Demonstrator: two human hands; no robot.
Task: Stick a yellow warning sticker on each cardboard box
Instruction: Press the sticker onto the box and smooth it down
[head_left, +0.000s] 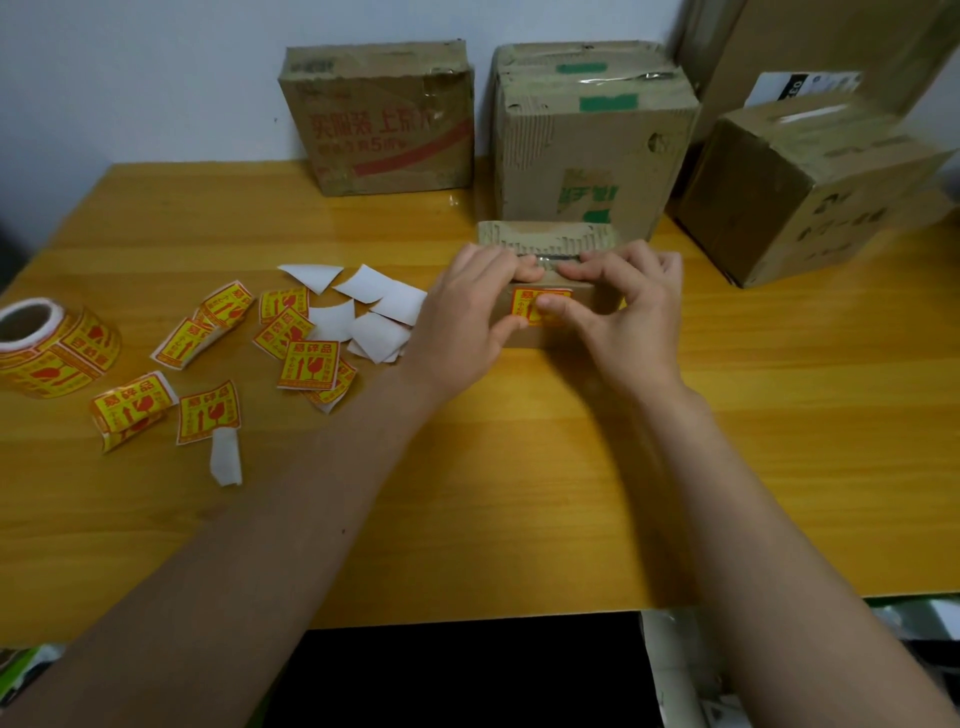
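Small cardboard box (550, 317) sat on the wooden counter (519, 493), directly in front of the tall torn box (587, 140). Its long axis ran left to right, and its near face was turned toward the person.

A yellow warning sticker (540, 306) lay on that near face, upright, red print at the top edge, long side running with the box.

Left hand (467, 317) held the box's left end: fingers curled over the top edge, thumb on the near face at the sticker's lower left corner. Right hand (628, 306) mirrored it at the right end: fingers curled over the top, thumb pressed flat across the sticker.

Left of the small box, touching or nearly so, lay a heap of white backing papers (374, 312). Farther left, loose yellow stickers (306, 364) were scattered, several curled at the corners. Farthest left stood the sticker roll (52, 348), lying on its side with the core opening facing up and left.

Behind the small box and to its left, a flat box with red print (379, 119) leaned against the wall. To the right of the small box stood a taped brown box (795, 192), turned corner-on.
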